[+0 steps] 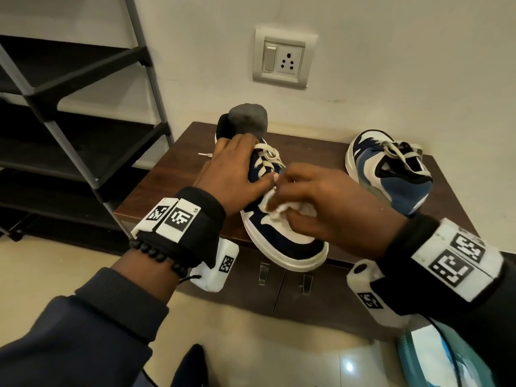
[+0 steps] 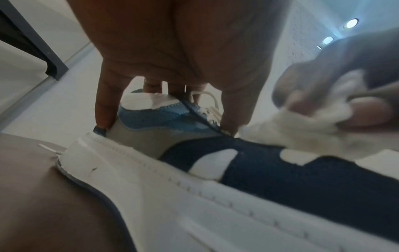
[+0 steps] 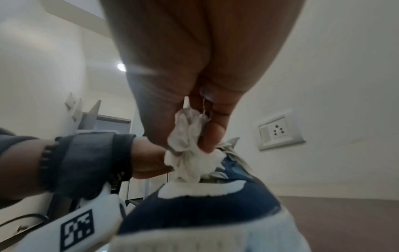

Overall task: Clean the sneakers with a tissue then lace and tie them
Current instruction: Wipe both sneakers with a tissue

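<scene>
Sneaker cleaning, seen from your head and both wrists. Your left hand (image 1: pixel 237 171) lies over the near sneaker (image 1: pixel 284 236), fingers curled down around its laced upper, steadying it on the dark wooden tabletop (image 1: pixel 167 174); its toe juts past the front edge towards you. Your right hand (image 1: pixel 321 202) pinches a crumpled white tissue (image 1: pixel 282 210) between thumb and fingers and presses it on the white panel beside the laces (image 1: pixel 268 157), just beside your left thumb. The right wrist view shows the tissue bunched under the fingertips (image 3: pixel 209 139) and touching the shoe's upper. A grey wad (image 1: pixel 248 118) fills the near sneaker's heel opening. The second sneaker (image 1: pixel 391 174), blue and white, rests well apart to the right on the same tabletop, toe towards the wall. A wall socket (image 1: pixel 283 58) sits above; a black shoe rack (image 1: pixel 69 113) stands at left.
</scene>
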The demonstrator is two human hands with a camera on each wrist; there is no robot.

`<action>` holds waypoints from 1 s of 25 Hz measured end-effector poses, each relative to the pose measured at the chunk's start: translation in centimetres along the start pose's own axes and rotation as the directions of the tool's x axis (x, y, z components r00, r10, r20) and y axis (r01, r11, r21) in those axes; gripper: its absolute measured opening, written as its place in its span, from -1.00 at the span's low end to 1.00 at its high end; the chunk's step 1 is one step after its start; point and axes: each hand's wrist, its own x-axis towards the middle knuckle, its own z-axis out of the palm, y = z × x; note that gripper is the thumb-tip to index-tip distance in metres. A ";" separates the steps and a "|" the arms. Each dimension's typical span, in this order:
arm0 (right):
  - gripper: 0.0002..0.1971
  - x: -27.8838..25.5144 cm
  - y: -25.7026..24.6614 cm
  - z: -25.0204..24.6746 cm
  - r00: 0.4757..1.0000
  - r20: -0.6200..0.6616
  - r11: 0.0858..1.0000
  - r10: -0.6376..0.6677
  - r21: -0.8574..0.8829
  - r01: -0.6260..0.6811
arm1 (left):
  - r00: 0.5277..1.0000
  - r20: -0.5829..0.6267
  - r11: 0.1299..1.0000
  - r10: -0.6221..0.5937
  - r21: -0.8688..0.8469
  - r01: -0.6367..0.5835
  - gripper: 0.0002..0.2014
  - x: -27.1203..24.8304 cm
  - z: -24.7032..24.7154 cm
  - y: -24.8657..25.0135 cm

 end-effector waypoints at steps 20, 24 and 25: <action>-0.83 -0.8 -0.1 1.0 0.990 -0.109 0.996 0.094 0.000 -0.094 | 1.000 0.001 1.000 0.022 -0.001 -0.022 -0.58 0.4 0.0 0.0; -0.83 -2.5 0.2 0.4 0.996 -0.010 0.996 0.084 0.037 -0.083 | 1.000 0.008 1.000 0.016 -0.009 -0.016 -0.59 0.3 0.0 0.2; -0.83 -2.9 0.4 0.1 0.989 -0.069 0.990 0.134 0.061 -0.130 | 1.000 0.005 1.000 0.013 -0.010 -0.013 -0.61 0.2 0.0 0.3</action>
